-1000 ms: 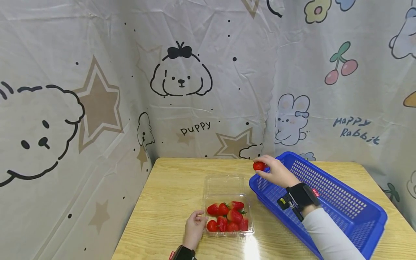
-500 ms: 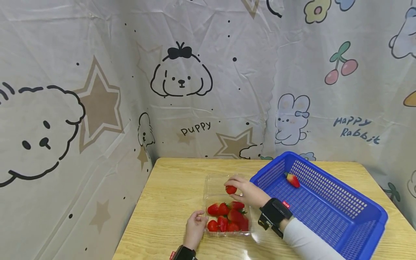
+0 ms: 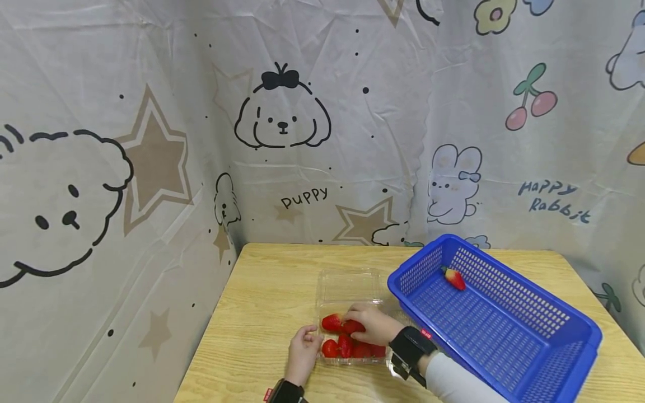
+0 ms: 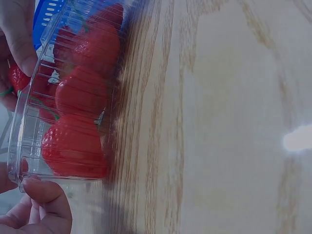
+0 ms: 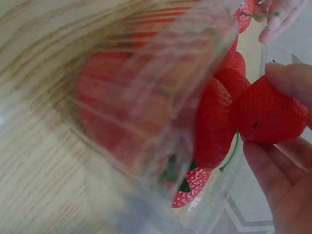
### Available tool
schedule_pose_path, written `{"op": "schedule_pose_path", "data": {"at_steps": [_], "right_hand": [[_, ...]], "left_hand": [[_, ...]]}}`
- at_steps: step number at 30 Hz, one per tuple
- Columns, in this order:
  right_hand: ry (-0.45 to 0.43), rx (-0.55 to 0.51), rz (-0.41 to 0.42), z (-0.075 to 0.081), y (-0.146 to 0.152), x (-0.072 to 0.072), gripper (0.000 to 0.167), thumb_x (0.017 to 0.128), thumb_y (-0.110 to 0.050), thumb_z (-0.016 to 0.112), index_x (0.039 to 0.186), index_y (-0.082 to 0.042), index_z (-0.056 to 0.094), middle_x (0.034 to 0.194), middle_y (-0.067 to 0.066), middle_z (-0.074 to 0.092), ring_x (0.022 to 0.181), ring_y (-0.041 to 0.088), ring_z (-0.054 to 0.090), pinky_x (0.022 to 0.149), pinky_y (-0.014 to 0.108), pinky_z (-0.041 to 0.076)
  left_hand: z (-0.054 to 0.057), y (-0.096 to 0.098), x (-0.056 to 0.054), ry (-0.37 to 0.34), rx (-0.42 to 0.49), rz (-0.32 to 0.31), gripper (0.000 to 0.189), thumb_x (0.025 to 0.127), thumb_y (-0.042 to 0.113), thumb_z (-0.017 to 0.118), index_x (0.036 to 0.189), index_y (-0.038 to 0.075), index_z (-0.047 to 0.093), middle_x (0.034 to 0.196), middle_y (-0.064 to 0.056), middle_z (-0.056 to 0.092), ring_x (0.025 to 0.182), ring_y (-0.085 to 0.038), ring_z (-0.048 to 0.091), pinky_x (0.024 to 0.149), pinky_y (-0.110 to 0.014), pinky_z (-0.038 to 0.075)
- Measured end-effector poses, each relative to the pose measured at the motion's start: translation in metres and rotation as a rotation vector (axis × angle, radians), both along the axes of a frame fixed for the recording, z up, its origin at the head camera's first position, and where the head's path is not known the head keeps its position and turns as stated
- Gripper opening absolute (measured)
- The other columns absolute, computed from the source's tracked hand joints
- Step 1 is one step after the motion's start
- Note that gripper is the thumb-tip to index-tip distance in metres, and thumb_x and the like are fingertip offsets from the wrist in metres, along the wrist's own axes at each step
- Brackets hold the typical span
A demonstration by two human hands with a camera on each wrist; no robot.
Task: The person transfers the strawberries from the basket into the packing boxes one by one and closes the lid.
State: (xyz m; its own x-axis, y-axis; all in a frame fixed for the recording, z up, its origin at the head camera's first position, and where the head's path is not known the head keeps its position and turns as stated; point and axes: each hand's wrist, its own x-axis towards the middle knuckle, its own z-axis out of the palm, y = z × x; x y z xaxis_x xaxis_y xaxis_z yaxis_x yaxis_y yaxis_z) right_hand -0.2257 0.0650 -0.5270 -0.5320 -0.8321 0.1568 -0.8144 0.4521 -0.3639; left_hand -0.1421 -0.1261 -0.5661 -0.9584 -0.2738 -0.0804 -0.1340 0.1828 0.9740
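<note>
My right hand (image 3: 375,324) pinches a red strawberry (image 5: 273,112) between thumb and fingers, low over the clear plastic container (image 3: 353,361). In the right wrist view the held strawberry appears to touch those below it. Several other strawberries (image 3: 345,346) fill the container, some hidden by my right hand. At the container's left side, my left hand (image 3: 304,350) pinches the rim between thumb and finger, as the left wrist view shows. The container's lid (image 3: 347,285) lies open toward the back.
A blue perforated basket (image 3: 504,273) stands slantwise on the right, its near-left side close to my right forearm. One strawberry (image 3: 454,279) lies in its far end. The wooden table (image 3: 272,291) ends at a printed curtain (image 3: 312,168).
My right hand has carried the strawberry from over the basket's far-left corner, leftward and down to the container. The basket strawberry has come into view. My left hand has stayed put.
</note>
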Motion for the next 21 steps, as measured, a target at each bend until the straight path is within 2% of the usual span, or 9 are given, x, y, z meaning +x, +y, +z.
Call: {"op": "schedule_pose_path", "data": {"at_steps": [8,21], "right_hand": [[-0.009,0.013,-0.034,-0.0049,0.0024,0.0022,0.038,0.079,-0.014,0.071,0.114,-0.01,0.059,0.105,0.004,0.054,0.095,0.016,0.055,0.082,0.029,0.048],[-0.032,0.077,-0.094,-0.0009,0.0043,0.0081,0.048,0.082,-0.019,0.068,0.125,-0.008,0.051,0.118,0.011,0.05,0.102,0.024,0.056,0.085,0.037,0.048]], "left_hand": [[0.0007,0.0006,-0.0007,-0.014,-0.004,-0.001,0.028,0.084,0.003,0.061,0.107,-0.01,0.054,0.073,-0.004,0.049,0.057,-0.009,0.047,0.05,-0.021,0.042],[0.0011,0.0006,-0.0001,-0.003,0.014,-0.014,0.028,0.084,0.002,0.06,0.108,-0.011,0.053,0.074,-0.005,0.05,0.058,-0.01,0.047,0.05,-0.021,0.043]]}}
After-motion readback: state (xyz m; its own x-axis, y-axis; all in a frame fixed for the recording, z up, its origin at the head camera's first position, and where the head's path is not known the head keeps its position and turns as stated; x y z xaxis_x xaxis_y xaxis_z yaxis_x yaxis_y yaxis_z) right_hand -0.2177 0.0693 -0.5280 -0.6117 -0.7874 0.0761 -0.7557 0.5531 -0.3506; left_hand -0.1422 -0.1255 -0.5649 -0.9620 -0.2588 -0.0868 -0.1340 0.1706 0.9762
